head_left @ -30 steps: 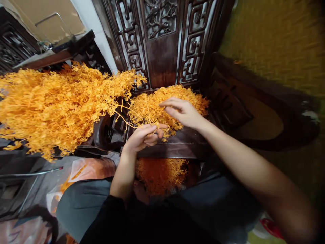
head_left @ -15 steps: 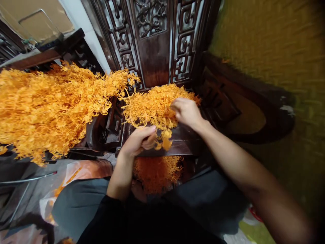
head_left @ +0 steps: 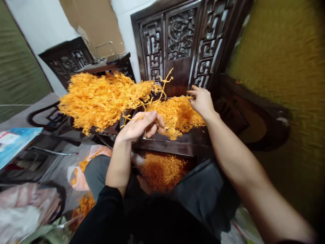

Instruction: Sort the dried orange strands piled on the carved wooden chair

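Note:
My left hand is closed, thumb against curled fingers, around thin orange branched plastic stems that stick up and out past it. Orange blossom-like pieces hang just beyond its fingertips. My right hand is held over the right side of a pile of orange plastic sprigs, fingers apart, with nothing visible in it. This pile lies on a dark carved wooden seat. To the left a bigger heap of orange sprigs rests on more dark furniture.
Below the seat, between my legs, lies another orange heap. The carved chair back rises behind the pile. On the left floor are plastic bags and a metal rod. A yellow-green woven surface stands at the right.
The view has swung left. My right hand has lifted from the pile and spread its fingers. My left hand has turned, and branched stems now point upward from it.

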{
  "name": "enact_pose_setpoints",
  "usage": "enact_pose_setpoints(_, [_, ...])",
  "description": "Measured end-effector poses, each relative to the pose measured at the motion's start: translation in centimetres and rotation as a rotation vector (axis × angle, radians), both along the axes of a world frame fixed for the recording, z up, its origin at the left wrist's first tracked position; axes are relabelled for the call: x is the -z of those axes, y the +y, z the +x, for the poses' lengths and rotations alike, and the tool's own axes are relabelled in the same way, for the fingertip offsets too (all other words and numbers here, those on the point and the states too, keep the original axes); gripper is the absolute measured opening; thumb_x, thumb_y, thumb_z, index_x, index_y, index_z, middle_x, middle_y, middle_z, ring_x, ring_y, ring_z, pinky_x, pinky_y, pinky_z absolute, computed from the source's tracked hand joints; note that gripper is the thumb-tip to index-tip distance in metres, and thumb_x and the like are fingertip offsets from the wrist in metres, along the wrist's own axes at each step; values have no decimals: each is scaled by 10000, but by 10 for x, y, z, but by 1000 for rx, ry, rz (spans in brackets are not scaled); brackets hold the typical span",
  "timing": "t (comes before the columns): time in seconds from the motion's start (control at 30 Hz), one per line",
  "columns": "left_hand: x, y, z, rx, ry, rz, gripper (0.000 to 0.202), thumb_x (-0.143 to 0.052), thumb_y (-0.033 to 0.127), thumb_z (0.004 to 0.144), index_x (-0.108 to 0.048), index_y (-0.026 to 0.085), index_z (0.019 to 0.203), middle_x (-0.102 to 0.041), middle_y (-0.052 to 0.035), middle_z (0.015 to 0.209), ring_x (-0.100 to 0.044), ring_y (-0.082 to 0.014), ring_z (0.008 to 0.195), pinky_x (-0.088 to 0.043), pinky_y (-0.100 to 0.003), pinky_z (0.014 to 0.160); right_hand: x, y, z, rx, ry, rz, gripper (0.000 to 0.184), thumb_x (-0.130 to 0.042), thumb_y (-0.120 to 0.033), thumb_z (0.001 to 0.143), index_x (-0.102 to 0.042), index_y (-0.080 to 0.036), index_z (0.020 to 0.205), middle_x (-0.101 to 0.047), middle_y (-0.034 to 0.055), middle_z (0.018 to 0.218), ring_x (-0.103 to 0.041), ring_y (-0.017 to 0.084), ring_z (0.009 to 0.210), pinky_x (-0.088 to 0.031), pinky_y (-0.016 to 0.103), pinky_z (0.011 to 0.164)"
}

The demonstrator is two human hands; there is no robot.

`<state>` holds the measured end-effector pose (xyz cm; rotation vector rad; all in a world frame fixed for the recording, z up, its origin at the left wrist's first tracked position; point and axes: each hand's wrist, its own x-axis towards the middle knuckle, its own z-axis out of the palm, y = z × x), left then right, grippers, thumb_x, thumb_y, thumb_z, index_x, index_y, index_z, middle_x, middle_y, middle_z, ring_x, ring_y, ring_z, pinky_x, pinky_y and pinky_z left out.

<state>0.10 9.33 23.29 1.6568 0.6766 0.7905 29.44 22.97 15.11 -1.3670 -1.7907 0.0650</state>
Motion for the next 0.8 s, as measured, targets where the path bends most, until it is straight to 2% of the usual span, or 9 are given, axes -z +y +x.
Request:
enact_pose_setpoints(0.1, [-28,-15,-11,-63,125,108,533,-526,625,980,-743,145,903,-692,-66,732,-575,-104,524,-393,-234,498,-26,-37,-39,-90,370,-45,391,-567,-477,966,-751,-143,1051,-772,168,965,-744,312,897,-589,498,847])
enact_pose_setpoints(0.2, [-43,-23,-17,-154,226,304,498,-481,575,1014,-731,155,916,-604,-24,641,-552,-113,538,-381,-234,535,-54,-93,-77,-435,590,-405,641,-506,-771,925,-699,-169,823,-665,103,619,-658,230,536,-541,373,536])
enact_pose_setpoints(0.3, [-37,-32,-14,-221,409,626,416,-523,493,1011,-692,162,822,-571,-29,693,-537,-137,621,-413,-264,638,-65,-130,-103,-708,725,-791,703,-546,-869,832,-654,-180,742,-661,100,624,-661,226,554,-550,364,507])
enact_pose_setpoints(0.37, [-25,-42,-9,-254,572,800,346,-580,455,984,-689,155,852,-607,-71,855,-581,-178,742,-447,-299,730,-62,-140,-114,-802,858,-859,626,-660,-804,810,-649,-181,756,-673,77,658,-668,205,609,-576,344,550])
enact_pose_setpoints(0.5, [-5,-68,-3,-359,910,922,370,-574,389,984,-652,115,1221,-572,-184,1265,-659,-263,947,-494,-370,840,-54,-144,-126,-873,974,-780,429,-938,-481,664,-682,-155,774,-687,31,711,-641,143,651,-557,256,574])
enact_pose_setpoints(0.57, [0,-78,-3,-383,1019,976,420,-549,317,988,-595,93,1340,-535,-221,1361,-661,-310,1072,-512,-389,869,-57,-146,-131,-850,979,-767,403,-956,-393,616,-701,-142,801,-706,40,756,-643,139,666,-564,260,608])
enact_pose_setpoints(0.63, [2,-84,-5,-402,1087,1034,492,-482,235,1002,-505,101,1475,-539,-237,1394,-642,-338,1172,-520,-419,908,-64,-152,-135,-787,1009,-685,384,-921,-392,647,-696,-150,842,-716,53,799,-662,152,708,-575,281,665])
enact_pose_setpoints(0.73, [5,-89,-8,-442,1122,1153,590,-380,144,1018,-401,257,1597,-517,-215,1501,-563,-361,1347,-443,-545,1075,-77,-165,-135,-566,1094,-283,403,-741,-575,816,-627,-218,964,-676,39,816,-690,192,791,-595,342,735])
enact_pose_setpoints(0.8, [7,-89,-11,-475,1096,1228,610,-386,126,1014,-436,348,1580,-389,-165,1652,-388,-370,1520,-284,-626,1199,-83,-171,-128,-304,1070,80,456,-491,-694,936,-566,-273,1094,-623,42,830,-688,217,817,-605,398,774])
